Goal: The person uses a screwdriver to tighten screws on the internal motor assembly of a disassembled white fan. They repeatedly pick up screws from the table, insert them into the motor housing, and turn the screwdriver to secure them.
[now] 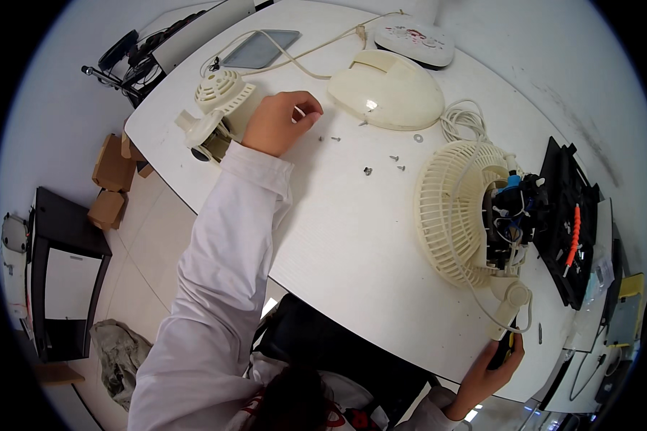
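As far as I can tell from my end, the fan is partly apart: it lies on the right side of the counter, its motor and wires bare, while the cage and neck look joined to it. I judge the uncovering done, since a slotted housing sits well apart at the left, a cream shell lies toward the back, and loose screws and a washer are scattered between. The motor, cage and neck seem the parts not yet separated.

I see the left hand just beside the housing, its fingers curled inward; whether they pinch anything or touch the housing, I cannot tell. Near the counter's edge, below the neck, the right hand is wrapped around a black-and-yellow tool, mostly hidden from me.

Farther out, I have an open tool case with a red driver at the right, and a grey tray and white box at the back.
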A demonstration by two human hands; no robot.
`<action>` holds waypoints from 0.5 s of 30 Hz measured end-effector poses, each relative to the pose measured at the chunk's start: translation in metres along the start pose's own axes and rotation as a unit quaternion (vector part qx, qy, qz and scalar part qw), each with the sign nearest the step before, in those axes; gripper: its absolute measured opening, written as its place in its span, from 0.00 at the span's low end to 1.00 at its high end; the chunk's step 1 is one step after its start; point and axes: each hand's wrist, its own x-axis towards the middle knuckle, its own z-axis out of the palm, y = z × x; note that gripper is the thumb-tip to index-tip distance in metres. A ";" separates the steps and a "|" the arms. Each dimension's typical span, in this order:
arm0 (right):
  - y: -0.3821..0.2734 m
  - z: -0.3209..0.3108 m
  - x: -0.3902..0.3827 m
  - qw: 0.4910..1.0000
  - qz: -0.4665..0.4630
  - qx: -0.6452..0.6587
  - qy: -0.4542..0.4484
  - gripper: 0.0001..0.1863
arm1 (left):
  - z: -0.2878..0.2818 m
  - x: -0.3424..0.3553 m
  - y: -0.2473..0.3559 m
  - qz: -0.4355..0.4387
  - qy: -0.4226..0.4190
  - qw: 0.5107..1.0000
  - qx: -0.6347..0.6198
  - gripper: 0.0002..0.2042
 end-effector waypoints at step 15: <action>0.000 -0.001 0.001 1.000 -0.012 -0.001 -0.012 0.22 | 0.019 -0.013 0.030 0.158 -0.198 0.964 -0.081 0.12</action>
